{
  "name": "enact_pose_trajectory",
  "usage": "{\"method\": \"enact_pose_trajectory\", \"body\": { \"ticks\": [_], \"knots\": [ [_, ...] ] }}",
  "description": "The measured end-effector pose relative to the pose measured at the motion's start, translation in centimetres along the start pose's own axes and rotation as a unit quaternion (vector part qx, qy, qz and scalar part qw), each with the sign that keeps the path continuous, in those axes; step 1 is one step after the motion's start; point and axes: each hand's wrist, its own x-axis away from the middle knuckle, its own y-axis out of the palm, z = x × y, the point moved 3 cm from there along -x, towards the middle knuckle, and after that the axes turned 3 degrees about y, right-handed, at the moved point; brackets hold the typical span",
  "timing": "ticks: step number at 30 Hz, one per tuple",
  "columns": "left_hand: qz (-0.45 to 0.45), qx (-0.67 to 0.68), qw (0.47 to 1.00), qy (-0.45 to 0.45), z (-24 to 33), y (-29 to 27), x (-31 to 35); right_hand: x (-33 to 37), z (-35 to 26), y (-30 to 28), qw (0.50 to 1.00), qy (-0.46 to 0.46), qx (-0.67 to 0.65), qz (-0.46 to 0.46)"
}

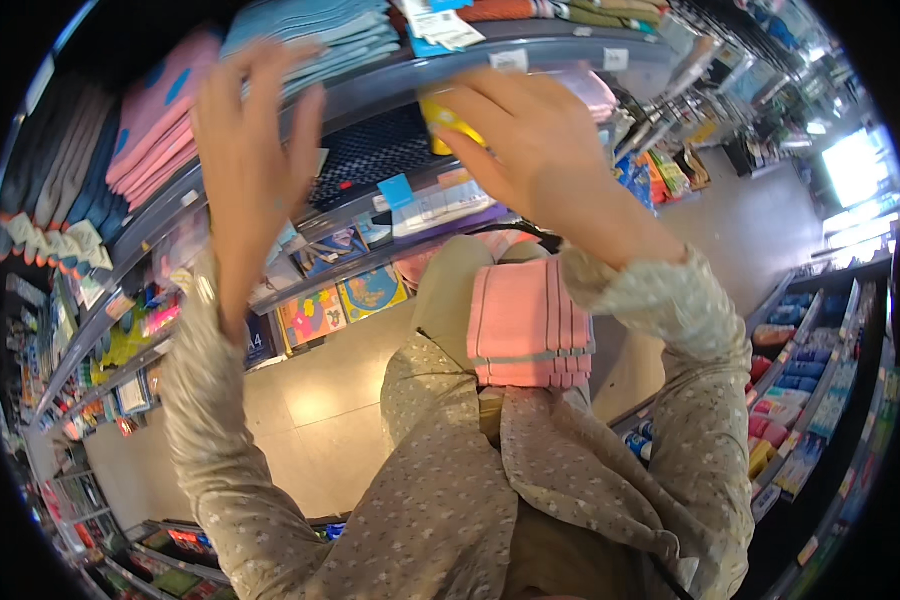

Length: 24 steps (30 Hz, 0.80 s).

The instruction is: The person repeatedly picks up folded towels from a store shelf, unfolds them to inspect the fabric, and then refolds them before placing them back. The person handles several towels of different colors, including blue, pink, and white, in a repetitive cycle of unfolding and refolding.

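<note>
My left hand [255,150] is raised in front of the upper shelf, fingers apart and nothing in it, slightly blurred. It overlaps the edge of a stack of light blue folded towels [355,40], beside pink folded towels [165,125] with blue spots. My right hand [530,130] is at the shelf's front edge, its fingers and thumb curled around a small yellow item [452,125]; its exact kind is not clear. On my lap lies a stack of pink folded towels [525,320] with dark stripes.
Beneath the upper shelf edge [370,85] lies dark blue patterned cloth [370,155]. Lower down are colourful booklets [315,315]. Grey folded cloths [60,150] fill the far left. Another rack of goods [805,370] stands on the right, across the tiled floor [330,400].
</note>
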Motion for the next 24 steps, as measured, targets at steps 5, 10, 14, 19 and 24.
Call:
{"method": "enact_pose_trajectory", "body": {
  "ticks": [5,10,14,19,24],
  "knots": [
    [-0.257,0.348,0.898,-0.079,14.3,2.9,10.3,14.2,5.0,-4.5,0.891,0.363,-0.177,-0.206],
    [-0.314,0.453,0.820,-0.155,23.4,7.9,15.9,24.4,2.7,-8.1,0.812,0.458,-0.245,-0.267],
    [-0.348,0.521,0.758,-0.179,23.9,11.1,18.2,26.6,-0.8,-8.7,0.880,0.322,-0.207,-0.282],
    [-0.351,0.612,0.615,-0.354,21.0,13.3,19.4,26.3,-3.8,-6.1,0.943,0.119,-0.079,-0.300],
    [-0.353,0.562,0.671,-0.331,18.9,13.1,18.1,27.1,-4.5,-1.5,0.941,0.064,-0.005,-0.333]
  ]
}}
